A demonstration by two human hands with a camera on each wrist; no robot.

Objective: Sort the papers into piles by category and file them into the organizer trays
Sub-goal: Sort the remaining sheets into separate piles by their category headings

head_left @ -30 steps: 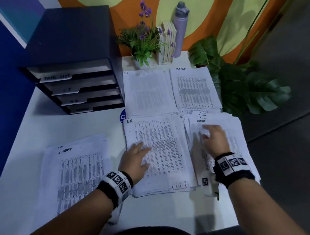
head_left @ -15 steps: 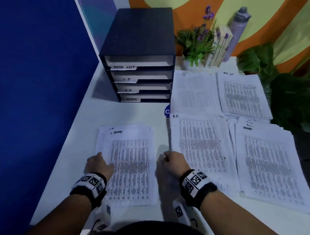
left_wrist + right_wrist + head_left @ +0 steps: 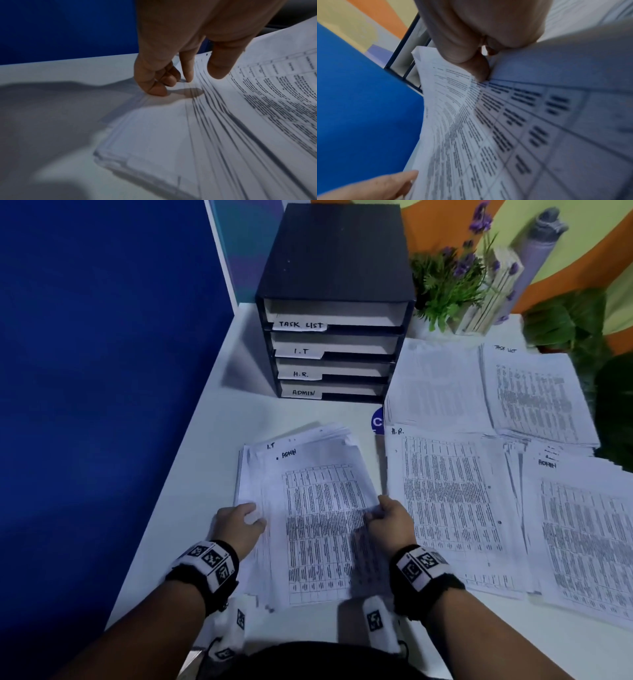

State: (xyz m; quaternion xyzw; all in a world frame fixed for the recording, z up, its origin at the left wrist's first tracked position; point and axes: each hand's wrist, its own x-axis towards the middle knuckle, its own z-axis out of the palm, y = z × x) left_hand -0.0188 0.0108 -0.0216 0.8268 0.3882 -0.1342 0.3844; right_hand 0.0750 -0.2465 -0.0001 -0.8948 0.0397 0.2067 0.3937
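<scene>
A fanned paper stack, its top sheet marked ADMIN with an I.T sheet peeking out behind, lies on the white table in front of me. My left hand grips its left edge, thumb over the upper sheets and fingers curled at the lower ones. My right hand pinches the stack's right edge, which bends upward. The black organizer stands behind, with trays labelled TASK LIST, I.T, H.R. and ADMIN.
Sorted piles lie to the right: H.R., ADMIN, I.T and TASK LIST. A potted plant and a bottle stand behind them. A blue wall borders the table's left edge.
My hands left the H.R. and ADMIN piles on the right and moved to the left stack. They now grip its two side edges, and the sheets have fanned and lifted.
</scene>
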